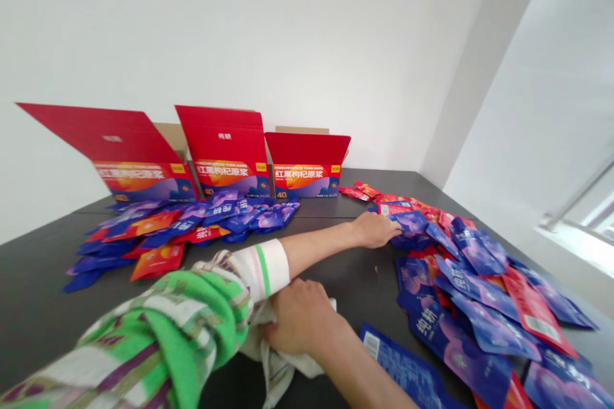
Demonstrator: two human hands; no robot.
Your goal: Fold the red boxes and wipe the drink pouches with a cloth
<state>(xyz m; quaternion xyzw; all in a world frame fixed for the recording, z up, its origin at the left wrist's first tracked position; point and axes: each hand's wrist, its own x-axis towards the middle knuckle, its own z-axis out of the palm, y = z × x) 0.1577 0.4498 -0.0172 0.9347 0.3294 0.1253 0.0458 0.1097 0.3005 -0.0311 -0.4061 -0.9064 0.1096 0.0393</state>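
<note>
My left hand (377, 230), its arm in a green and white sleeve (201, 313), stretches across to the heap on the right. Its fingers are closed at the edge of a blue pouch (411, 222) there; the fingertips are partly hidden. Below that forearm, my right hand (302, 316) is wrapped round a crumpled pale cloth (283, 358) on the dark table (336, 255). Close to my right forearm lies a single blue pouch (403, 364) with a barcode. More blue pouches (460, 345) and red pouches (537, 313) overlap in the right heap.
Three open red and blue cartons stand along the white wall: a left carton (144, 180), a middle carton (233, 177) and a right carton (307, 180). Before them lies another heap of blue pouches (223, 209) and red pouches (160, 260). A metal rail (580, 192) is at far right.
</note>
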